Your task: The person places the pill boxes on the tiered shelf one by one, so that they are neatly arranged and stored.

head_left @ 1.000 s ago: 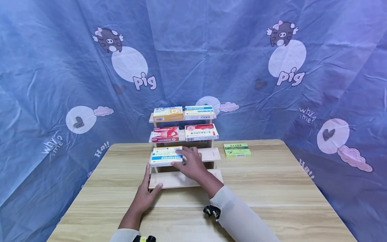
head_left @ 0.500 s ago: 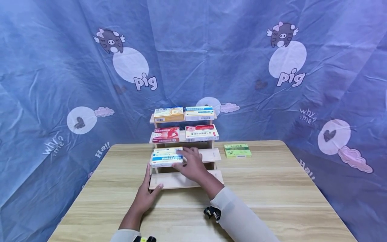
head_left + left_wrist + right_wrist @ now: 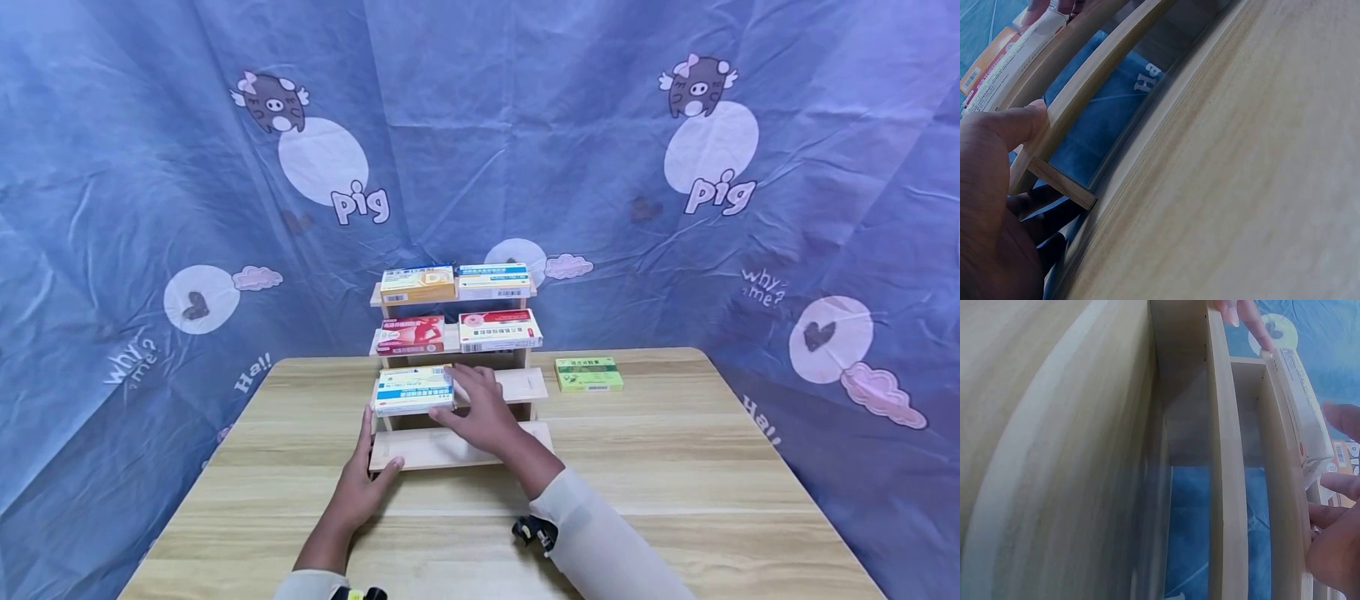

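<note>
A four-step wooden display rack [image 3: 465, 446] stands on the table. A white medicine box [image 3: 415, 390] with blue and yellow bands lies on the left half of its second-lowest step. My left hand [image 3: 358, 487] grips the left end of the bottom step; in the left wrist view its thumb [image 3: 1022, 125] presses on the board and the other fingers reach beneath. My right hand [image 3: 480, 412] is at the right end of the white box, index fingertip at its back corner and thumb at its front edge. In the right wrist view its fingers are spread loosely beside the box.
Yellow-orange [image 3: 417, 285] and white-blue [image 3: 493, 281] boxes lie on the top step. Below them are a red box [image 3: 410, 333] and a white-red box [image 3: 500, 330]. A green box [image 3: 588, 374] lies on the table [image 3: 675, 467] right of the rack. A blue curtain [image 3: 480, 125] hangs behind.
My right index finger has slid off the top of the white box toward its right edge, and the right forearm has drawn slightly right. My left hand keeps its place on the rack.
</note>
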A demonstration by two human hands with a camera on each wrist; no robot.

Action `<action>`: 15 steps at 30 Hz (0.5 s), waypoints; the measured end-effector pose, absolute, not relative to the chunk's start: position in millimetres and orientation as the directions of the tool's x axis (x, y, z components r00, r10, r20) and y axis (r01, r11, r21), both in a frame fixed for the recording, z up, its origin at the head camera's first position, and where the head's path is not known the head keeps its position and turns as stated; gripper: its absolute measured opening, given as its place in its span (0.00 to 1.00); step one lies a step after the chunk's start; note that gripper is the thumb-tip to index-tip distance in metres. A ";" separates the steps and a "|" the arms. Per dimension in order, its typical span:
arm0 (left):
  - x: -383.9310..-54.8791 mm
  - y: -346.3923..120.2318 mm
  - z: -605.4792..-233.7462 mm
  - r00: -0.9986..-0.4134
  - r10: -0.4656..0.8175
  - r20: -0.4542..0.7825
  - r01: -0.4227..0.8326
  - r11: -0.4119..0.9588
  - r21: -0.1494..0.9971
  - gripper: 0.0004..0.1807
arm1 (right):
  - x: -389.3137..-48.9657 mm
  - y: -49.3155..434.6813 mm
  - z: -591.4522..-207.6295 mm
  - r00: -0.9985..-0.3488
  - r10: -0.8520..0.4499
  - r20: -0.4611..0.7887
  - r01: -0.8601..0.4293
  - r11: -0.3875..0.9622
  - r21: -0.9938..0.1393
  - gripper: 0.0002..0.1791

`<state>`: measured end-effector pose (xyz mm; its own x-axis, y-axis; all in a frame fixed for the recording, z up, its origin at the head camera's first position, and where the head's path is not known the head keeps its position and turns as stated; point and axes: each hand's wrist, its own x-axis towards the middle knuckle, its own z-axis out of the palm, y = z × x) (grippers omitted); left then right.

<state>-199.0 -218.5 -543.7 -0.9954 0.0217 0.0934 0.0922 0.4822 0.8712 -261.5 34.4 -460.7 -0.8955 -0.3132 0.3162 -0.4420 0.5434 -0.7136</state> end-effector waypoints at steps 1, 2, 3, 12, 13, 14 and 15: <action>-199.0 -218.4 -543.8 -0.995 0.021 0.095 0.094 0.483 0.871 0.58 | -261.0 35.3 -460.9 -0.893 -0.317 0.320 -0.447 0.538 -0.715 0.42; -199.3 -218.4 -543.9 -0.995 0.020 0.094 0.092 0.484 0.870 0.59 | -260.2 36.2 -460.9 -0.892 -0.318 0.321 -0.448 0.535 -0.716 0.42; -199.5 -218.5 -543.6 -0.996 0.020 0.092 0.090 0.485 0.870 0.59 | -259.6 36.9 -460.8 -0.893 -0.317 0.319 -0.446 0.534 -0.718 0.42; -199.5 -219.6 -542.8 -0.995 0.027 0.096 0.097 0.485 0.869 0.59 | -251.4 47.2 -459.9 -0.875 -0.329 0.354 -0.481 0.515 -0.709 0.38; -199.4 -219.6 -543.1 -0.995 0.029 0.100 0.102 0.485 0.869 0.58 | -250.6 49.0 -460.3 -0.872 -0.332 0.359 -0.486 0.513 -0.707 0.37; -199.1 -219.4 -543.1 -0.994 0.029 0.101 0.102 0.483 0.869 0.58 | -250.2 50.7 -461.0 -0.869 -0.335 0.365 -0.493 0.510 -0.705 0.37; -199.1 -219.3 -543.3 -0.994 0.028 0.101 0.102 0.482 0.870 0.58 | -249.7 52.5 -461.7 -0.868 -0.337 0.365 -0.494 0.510 -0.704 0.36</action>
